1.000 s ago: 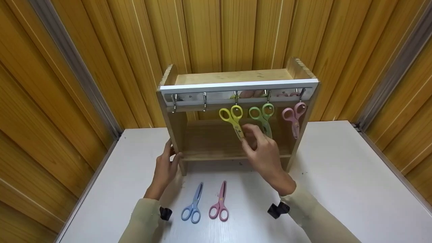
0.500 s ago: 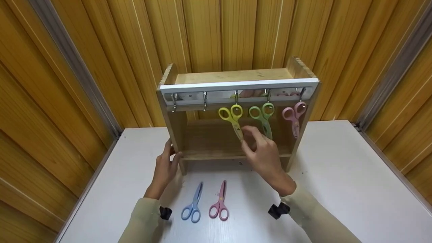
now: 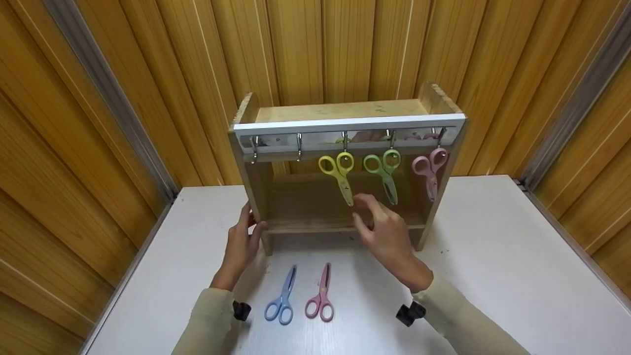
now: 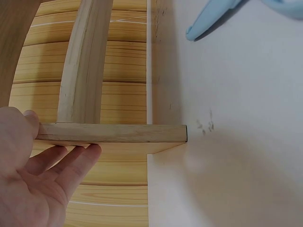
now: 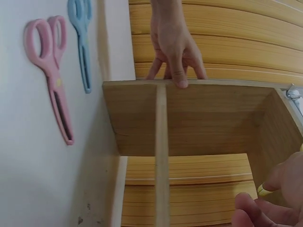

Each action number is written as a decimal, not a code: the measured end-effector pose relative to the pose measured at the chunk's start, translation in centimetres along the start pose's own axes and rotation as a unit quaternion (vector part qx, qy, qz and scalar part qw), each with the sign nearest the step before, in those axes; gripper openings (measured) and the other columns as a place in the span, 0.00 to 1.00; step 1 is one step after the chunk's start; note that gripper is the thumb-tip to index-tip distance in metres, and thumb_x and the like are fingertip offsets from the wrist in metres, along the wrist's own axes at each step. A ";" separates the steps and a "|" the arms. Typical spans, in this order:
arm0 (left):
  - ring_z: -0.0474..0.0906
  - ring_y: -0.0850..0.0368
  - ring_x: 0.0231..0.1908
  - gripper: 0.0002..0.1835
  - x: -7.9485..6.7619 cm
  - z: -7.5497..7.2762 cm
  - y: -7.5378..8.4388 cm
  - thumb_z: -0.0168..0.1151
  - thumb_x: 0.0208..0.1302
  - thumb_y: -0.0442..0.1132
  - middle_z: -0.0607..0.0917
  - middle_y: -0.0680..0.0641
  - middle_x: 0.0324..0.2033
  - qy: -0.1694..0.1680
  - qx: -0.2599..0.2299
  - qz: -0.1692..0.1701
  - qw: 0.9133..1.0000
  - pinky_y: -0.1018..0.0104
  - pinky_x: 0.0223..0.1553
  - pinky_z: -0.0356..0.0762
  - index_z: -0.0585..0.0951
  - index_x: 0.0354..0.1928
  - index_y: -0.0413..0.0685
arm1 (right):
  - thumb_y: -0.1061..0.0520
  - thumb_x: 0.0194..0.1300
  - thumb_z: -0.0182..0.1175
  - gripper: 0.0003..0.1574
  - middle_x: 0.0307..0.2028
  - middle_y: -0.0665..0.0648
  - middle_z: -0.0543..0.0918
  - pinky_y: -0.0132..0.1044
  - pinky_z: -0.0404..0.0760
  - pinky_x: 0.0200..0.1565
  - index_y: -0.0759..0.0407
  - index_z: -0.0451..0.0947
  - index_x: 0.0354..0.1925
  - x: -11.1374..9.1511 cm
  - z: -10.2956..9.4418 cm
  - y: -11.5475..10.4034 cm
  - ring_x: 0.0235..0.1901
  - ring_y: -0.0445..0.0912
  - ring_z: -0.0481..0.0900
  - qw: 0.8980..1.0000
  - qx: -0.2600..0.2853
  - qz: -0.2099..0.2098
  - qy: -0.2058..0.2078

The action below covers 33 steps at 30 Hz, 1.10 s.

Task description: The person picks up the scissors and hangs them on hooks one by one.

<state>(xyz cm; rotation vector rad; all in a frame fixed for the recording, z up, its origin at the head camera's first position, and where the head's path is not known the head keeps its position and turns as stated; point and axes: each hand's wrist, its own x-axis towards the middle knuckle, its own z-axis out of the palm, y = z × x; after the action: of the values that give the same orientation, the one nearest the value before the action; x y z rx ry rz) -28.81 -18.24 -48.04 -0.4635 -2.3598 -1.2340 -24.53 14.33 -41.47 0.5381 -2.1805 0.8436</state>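
Yellow scissors point(image 3: 340, 173) hang by one handle loop from a middle hook, blades pointing down. Beside their tip is my right hand point(image 3: 392, 241), thumb and forefinger spread apart. In the right wrist view the yellow tip point(image 5: 265, 190) shows close by the fingers of that hand. Green scissors point(image 3: 384, 170) and pink scissors point(image 3: 430, 170) hang from hooks farther right. My left hand point(image 3: 241, 249) grips the side panel of a wooden rack point(image 3: 315, 229); in the left wrist view its thumb and fingers lie on opposite faces of the panel point(image 4: 113, 133).
Blue scissors point(image 3: 283, 296) and dark pink scissors point(image 3: 323, 296) lie on the white table point(image 3: 483, 276) in front of the rack. Two hooks point(image 3: 299, 148) at the left of the rail bear nothing. Wood-patterned walls point(image 3: 345, 54) enclose the table's back and sides.
My right hand has moved down from the yellow blades, and more of the green scissors shows. The yellow scissors swing slightly left on their hook. My left hand stays on the rack.
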 end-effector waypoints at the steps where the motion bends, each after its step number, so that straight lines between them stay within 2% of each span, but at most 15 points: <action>1: 0.82 0.39 0.58 0.34 0.0 0.0 0.0 0.57 0.78 0.35 0.77 0.34 0.66 0.001 -0.001 0.002 1.000 0.45 0.50 0.86 0.56 0.80 0.50 | 0.63 0.64 0.71 0.21 0.43 0.55 0.90 0.36 0.76 0.22 0.56 0.80 0.54 -0.2 0.2 0.1 0.22 0.41 0.74 1.000 -0.006 -0.002 -0.004; 5: 0.81 0.38 0.58 0.34 0.1 0.0 -0.1 0.56 0.78 0.34 0.77 0.34 0.66 0.001 -0.005 0.007 1.000 0.45 0.50 0.86 0.56 0.80 0.50 | 0.62 0.63 0.72 0.20 0.42 0.54 0.90 0.33 0.76 0.21 0.54 0.81 0.53 -0.9 0.9 0.4 0.23 0.42 0.79 0.999 -0.021 -0.009 -0.029; 11: 0.80 0.38 0.60 0.35 0.0 0.1 0.0 0.57 0.77 0.34 0.75 0.35 0.68 -0.003 -0.005 -0.006 1.000 0.44 0.52 0.85 0.55 0.80 0.52 | 0.60 0.63 0.73 0.21 0.44 0.55 0.90 0.32 0.76 0.21 0.53 0.82 0.54 -2.0 2.0 0.5 0.23 0.42 0.79 0.995 -0.030 -0.031 -0.094; 13: 0.81 0.39 0.59 0.35 0.0 0.1 0.1 0.57 0.77 0.34 0.76 0.35 0.67 -0.003 -0.003 -0.006 1.000 0.45 0.52 0.85 0.56 0.80 0.52 | 0.60 0.63 0.73 0.22 0.45 0.54 0.89 0.33 0.77 0.22 0.53 0.82 0.55 -2.3 2.5 0.6 0.24 0.42 0.79 0.991 -0.029 -0.045 -0.121; 16: 0.81 0.40 0.59 0.35 0.0 0.1 0.1 0.57 0.78 0.34 0.77 0.35 0.66 -0.003 -0.002 -0.002 1.000 0.46 0.51 0.85 0.56 0.80 0.51 | 0.60 0.65 0.72 0.25 0.49 0.54 0.88 0.36 0.84 0.29 0.52 0.81 0.59 -2.8 3.0 0.7 0.32 0.44 0.84 0.984 -0.027 -0.067 -0.163; 20: 0.81 0.40 0.59 0.35 0.0 0.1 0.0 0.56 0.78 0.34 0.76 0.35 0.67 -0.005 -0.004 -0.001 1.000 0.46 0.51 0.85 0.56 0.80 0.51 | 0.58 0.68 0.70 0.28 0.56 0.53 0.84 0.43 0.88 0.43 0.47 0.79 0.64 -3.1 3.6 0.8 0.45 0.48 0.87 0.970 -0.017 -0.083 -0.228; 25: 0.80 0.37 0.59 0.35 0.0 0.1 -0.1 0.57 0.77 0.34 0.76 0.35 0.67 -0.001 -0.005 0.001 1.000 0.43 0.53 0.84 0.56 0.80 0.51 | 0.56 0.70 0.69 0.32 0.63 0.53 0.80 0.45 0.88 0.47 0.43 0.75 0.69 -3.5 4.2 0.8 0.52 0.50 0.85 0.944 -0.010 -0.106 -0.311; 27: 0.80 0.37 0.59 0.35 0.0 0.1 -0.1 0.57 0.77 0.33 0.75 0.35 0.68 -0.001 -0.005 0.001 1.000 0.43 0.53 0.84 0.56 0.80 0.51 | 0.58 0.70 0.68 0.33 0.64 0.53 0.79 0.46 0.87 0.48 0.44 0.75 0.70 -3.7 4.4 0.8 0.55 0.51 0.83 0.933 -0.010 -0.116 -0.340; 29: 0.81 0.37 0.59 0.36 0.0 0.2 -0.2 0.58 0.77 0.33 0.76 0.36 0.68 -0.001 -0.004 0.002 1.000 0.43 0.53 0.84 0.56 0.80 0.52 | 0.60 0.69 0.68 0.34 0.65 0.53 0.79 0.47 0.85 0.54 0.44 0.75 0.70 -3.9 4.6 0.8 0.60 0.51 0.80 0.923 -0.011 -0.121 -0.364; 33: 0.81 0.38 0.58 0.35 0.0 0.1 -0.2 0.58 0.77 0.33 0.77 0.35 0.67 0.001 -0.006 0.006 1.000 0.44 0.51 0.85 0.56 0.80 0.52 | 0.65 0.68 0.67 0.36 0.67 0.54 0.77 0.49 0.81 0.61 0.45 0.75 0.70 -4.1 4.9 0.8 0.65 0.52 0.76 0.905 -0.005 -0.112 -0.410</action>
<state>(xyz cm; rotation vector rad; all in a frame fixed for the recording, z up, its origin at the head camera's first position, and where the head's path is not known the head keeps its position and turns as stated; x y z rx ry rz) -28.95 -18.23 -48.25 -0.4789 -2.3464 -1.2422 -24.70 11.89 -47.42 1.2941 -2.7731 0.5165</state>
